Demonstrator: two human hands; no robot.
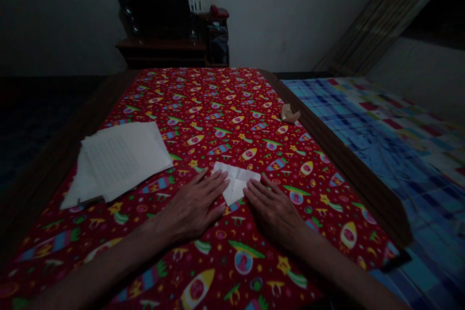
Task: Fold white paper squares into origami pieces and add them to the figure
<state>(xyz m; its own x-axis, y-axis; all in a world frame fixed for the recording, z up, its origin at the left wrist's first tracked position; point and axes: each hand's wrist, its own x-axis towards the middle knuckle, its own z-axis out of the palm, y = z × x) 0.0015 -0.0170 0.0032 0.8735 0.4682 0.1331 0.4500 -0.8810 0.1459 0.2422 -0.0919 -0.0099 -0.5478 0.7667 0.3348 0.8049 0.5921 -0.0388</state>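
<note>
Red cloth bears papers near left hand

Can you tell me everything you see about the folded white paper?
The folded white paper is small and plain, with straight edges and crease lines crossing its face. It lies roughly flat on the red patterned tablecloth, one pointed corner facing the bottom of the view. Fingers of the left grip overlap its left side; those of the right grip its right, hiding some outline.

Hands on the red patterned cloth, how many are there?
2. The left hand lies flat with its fingers on the left side of the folded white paper; the right hand has its fingertips at the right side. No others show.
</note>
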